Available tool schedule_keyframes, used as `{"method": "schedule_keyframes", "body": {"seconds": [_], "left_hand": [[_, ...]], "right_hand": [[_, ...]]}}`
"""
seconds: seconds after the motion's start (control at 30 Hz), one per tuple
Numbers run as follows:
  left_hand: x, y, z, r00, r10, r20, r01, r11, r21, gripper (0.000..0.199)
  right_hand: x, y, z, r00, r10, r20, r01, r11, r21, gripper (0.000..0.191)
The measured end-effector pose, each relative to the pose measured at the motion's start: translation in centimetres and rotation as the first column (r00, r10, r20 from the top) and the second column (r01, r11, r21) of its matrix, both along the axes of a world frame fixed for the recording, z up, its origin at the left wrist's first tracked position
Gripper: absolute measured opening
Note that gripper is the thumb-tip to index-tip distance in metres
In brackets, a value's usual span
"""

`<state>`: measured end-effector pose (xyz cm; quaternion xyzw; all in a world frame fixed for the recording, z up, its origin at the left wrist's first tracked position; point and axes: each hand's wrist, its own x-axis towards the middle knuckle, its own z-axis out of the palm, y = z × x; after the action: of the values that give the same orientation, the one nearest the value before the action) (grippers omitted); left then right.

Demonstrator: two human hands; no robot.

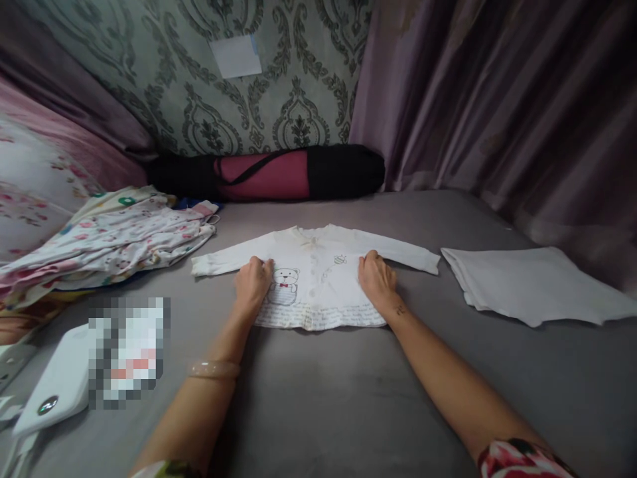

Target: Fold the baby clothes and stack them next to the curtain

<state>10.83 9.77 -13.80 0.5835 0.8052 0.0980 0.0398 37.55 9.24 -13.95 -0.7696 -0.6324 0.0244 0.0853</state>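
Note:
A small white long-sleeved baby cardigan [318,272] lies spread flat, front side up, on a grey sheet. It has a bear print at its lower left, a small bee print at upper right, a row of buttons and a band of lettering at the hem. Both sleeves stretch out sideways. My left hand [253,284] pinches the cardigan's left side just below the sleeve, beside the bear. On the opposite side, my right hand [377,280] grips the cloth under the other sleeve, fingers closed. The fingertips are partly hidden by the hands themselves.
Folded white cloth [537,282] lies at right. At left sit a heap of patterned clothes [144,226], a white power bank [64,378] with cables, and a blurred-out item [132,358]. A long black and maroon bag [269,174] rests along the wall; purple curtains [448,99] hang at right.

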Motion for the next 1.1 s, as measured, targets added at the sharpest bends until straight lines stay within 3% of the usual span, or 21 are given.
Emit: {"method": "schedule_keyframes", "body": {"seconds": [0.33,0.7,0.83,0.93,1.03,1.1], "left_hand": [[-0.2,-0.4,0.0,0.991,-0.02,-0.136,0.015,0.999,-0.041,0.039],[-1.3,-0.7,-0.3,0.994,0.061,-0.087,-0.066,0.996,-0.052,0.045],[-1.2,-1.2,0.1,0.995,0.059,-0.075,-0.059,0.998,0.005,0.036],[-0.8,-1.7,0.6,0.987,-0.119,-0.11,0.134,0.98,0.149,0.032],[0.2,-2.0,0.4,0.886,-0.447,-0.125,0.464,0.85,0.25,0.037],[1.1,-2.1,-0.3,0.789,-0.605,-0.104,0.613,0.764,0.201,0.044]], "right_hand": [[0.6,0.1,-0.1,0.999,-0.042,0.021,0.043,0.997,-0.059,0.029],[1.0,-0.4,0.0,0.995,-0.021,0.099,0.02,1.0,0.008,0.03],[1.5,-0.2,0.7,0.998,0.013,0.069,-0.009,0.998,-0.063,0.031],[1.1,-0.3,1.9,0.997,0.037,0.061,-0.031,0.996,-0.083,0.032],[-0.3,-0.6,2.4,0.978,0.192,0.079,-0.195,0.981,0.024,0.039],[-1.2,-0.8,1.8,0.931,0.359,0.062,-0.361,0.932,0.033,0.046]]}}
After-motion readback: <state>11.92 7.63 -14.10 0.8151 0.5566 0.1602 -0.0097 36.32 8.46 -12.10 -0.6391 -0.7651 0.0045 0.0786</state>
